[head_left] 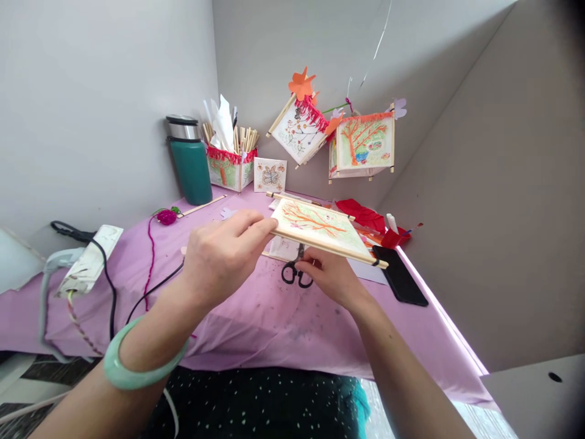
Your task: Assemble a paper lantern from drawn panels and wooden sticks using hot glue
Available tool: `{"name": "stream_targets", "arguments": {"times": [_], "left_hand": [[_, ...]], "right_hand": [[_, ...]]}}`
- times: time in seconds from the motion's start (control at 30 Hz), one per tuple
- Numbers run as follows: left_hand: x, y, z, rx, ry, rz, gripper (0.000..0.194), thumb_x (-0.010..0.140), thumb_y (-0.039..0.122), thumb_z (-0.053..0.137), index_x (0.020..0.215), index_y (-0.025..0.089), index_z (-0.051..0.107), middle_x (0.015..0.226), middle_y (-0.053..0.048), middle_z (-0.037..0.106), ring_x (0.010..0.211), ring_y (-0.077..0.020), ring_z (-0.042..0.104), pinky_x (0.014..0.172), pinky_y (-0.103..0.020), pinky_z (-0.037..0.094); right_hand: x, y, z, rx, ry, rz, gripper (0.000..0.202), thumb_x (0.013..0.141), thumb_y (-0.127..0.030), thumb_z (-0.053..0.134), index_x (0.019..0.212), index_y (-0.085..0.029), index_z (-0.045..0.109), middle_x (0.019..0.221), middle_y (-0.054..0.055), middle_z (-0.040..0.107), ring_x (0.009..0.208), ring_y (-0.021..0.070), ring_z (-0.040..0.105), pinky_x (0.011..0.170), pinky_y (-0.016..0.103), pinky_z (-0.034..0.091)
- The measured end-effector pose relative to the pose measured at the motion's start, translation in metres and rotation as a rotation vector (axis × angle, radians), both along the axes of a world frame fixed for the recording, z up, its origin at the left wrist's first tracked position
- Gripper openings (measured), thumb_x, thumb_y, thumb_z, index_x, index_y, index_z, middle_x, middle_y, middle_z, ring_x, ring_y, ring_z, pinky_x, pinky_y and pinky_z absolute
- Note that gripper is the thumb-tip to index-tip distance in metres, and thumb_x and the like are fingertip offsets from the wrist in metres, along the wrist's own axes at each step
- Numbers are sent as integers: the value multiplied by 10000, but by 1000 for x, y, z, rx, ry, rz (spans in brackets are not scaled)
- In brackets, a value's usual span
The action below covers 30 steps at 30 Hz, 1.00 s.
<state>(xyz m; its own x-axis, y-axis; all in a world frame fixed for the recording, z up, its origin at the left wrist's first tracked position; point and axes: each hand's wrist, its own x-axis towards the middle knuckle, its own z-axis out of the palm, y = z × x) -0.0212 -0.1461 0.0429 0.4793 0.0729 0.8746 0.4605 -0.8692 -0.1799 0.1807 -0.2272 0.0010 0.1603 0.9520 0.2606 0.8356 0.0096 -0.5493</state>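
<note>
My left hand (228,259) pinches one corner of a painted panel (322,222), raised over the cloth and tilted. It shows an orange tree and has wooden sticks along its edges, with black bands at the ends. Beneath it, my right hand (331,274) has its thumb and fingers closed at the handle of black scissors (290,272); the panel hides part of the fingers and the blades. Under the panel, another white sheet (282,248) with faint drawing is partly visible. A black phone (404,277) lies to the right of my right hand.
A green bottle (191,167) and a decorated box (228,171) of sticks and tissues stand at the back. Two painted lanterns (301,131) hang above. Red fabric (361,214) lies at right. A power strip (91,259), cables and magenta yarn (167,216) occupy the left.
</note>
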Motion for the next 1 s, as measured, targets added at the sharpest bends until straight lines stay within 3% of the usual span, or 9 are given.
{"name": "stream_targets", "arguments": {"times": [0.3, 0.57, 0.73, 0.87, 1.0], "left_hand": [[-4, -3, -9, -25, 33, 8, 198, 829, 177, 608, 1023, 209, 628, 967, -18, 714, 805, -147, 675, 680, -240, 521], [-6, -3, -20, -28, 77, 24, 182, 827, 194, 618, 1008, 209, 625, 953, -6, 716, 742, -133, 670, 604, -231, 490], [-6, -3, -23, -25, 92, 30, 162, 826, 194, 620, 987, 205, 630, 936, -4, 716, 720, -131, 665, 568, -231, 470], [-7, -3, -25, -16, 100, 27, 152, 828, 190, 612, 978, 200, 635, 917, -7, 717, 701, -124, 659, 536, -227, 453], [-9, -2, -27, -27, 113, 35, 154, 836, 193, 599, 984, 207, 637, 926, -11, 716, 709, -126, 659, 538, -231, 455]], "right_hand": [[2, -4, -25, 54, 29, 37, 188, 850, -274, 549, 686, -195, 594, 680, -1, 606, 659, 150, 524, 623, 271, 382], [10, -6, -43, 97, 113, 34, 172, 853, -363, 553, 913, -251, 670, 928, 48, 680, 921, 239, 607, 818, 402, 481], [9, -8, -43, 141, 103, 26, 270, 851, -367, 565, 1102, -297, 633, 1086, 45, 669, 1080, 268, 580, 930, 455, 460], [8, -10, -39, 213, 30, 30, 417, 829, -321, 607, 1241, -290, 556, 1280, 48, 583, 1243, 271, 478, 1071, 478, 354], [11, -12, -40, 149, 35, 35, 405, 843, -339, 597, 1243, -289, 564, 1339, 39, 541, 1303, 260, 420, 1109, 489, 311]]}}
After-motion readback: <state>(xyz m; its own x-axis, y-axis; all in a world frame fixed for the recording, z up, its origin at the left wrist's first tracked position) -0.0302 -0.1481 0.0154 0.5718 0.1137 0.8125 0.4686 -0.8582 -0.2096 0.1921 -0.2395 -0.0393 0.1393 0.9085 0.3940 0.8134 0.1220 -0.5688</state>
